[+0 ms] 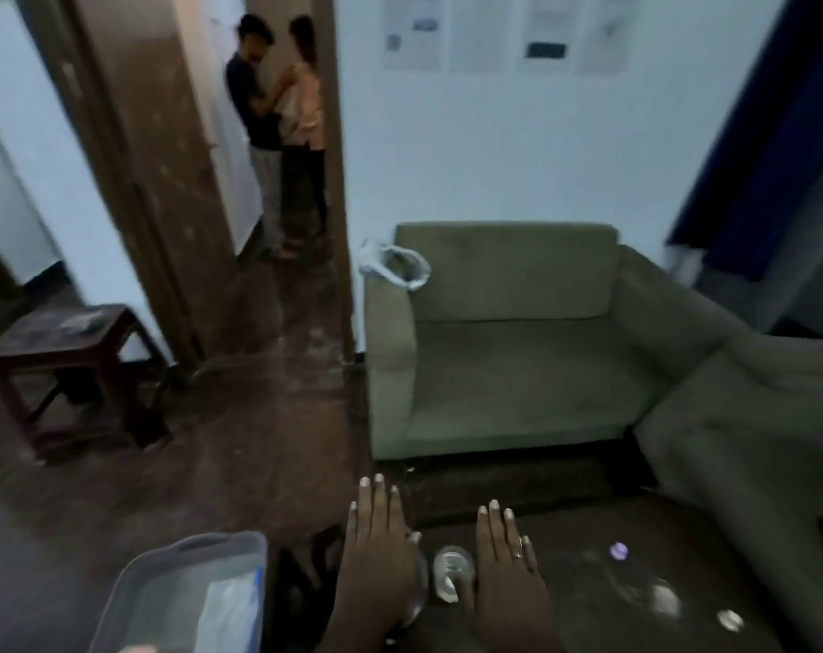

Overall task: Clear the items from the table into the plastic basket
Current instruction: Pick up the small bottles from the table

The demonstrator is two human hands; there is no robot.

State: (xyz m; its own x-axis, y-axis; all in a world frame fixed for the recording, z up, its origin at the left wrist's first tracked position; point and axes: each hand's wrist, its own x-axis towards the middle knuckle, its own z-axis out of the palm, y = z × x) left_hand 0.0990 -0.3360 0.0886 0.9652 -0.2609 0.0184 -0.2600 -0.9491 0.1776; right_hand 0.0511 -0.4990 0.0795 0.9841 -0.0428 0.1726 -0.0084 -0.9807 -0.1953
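A grey-green upholstered armchair [504, 341] stands against the pale white wall [518, 148], with a row of printed paper sheets [504, 33] pinned above it. Left of the armchair, an open brown wooden doorway [131, 172] — two people [277, 134] stand beyond it. Further left sits a small dark wooden stool [65, 369] on the dark, scuffed floor [240, 440]. Right of the armchair, a dark blue curtain [768, 134] — the light is dim.

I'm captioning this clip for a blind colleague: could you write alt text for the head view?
Two bare hands, left hand and right hand, stretch flat over a dark table, with a small clear glass between them. A grey plastic basket sits at lower left. Behind are a green sofa, a wooden stool, and two people in a doorway.
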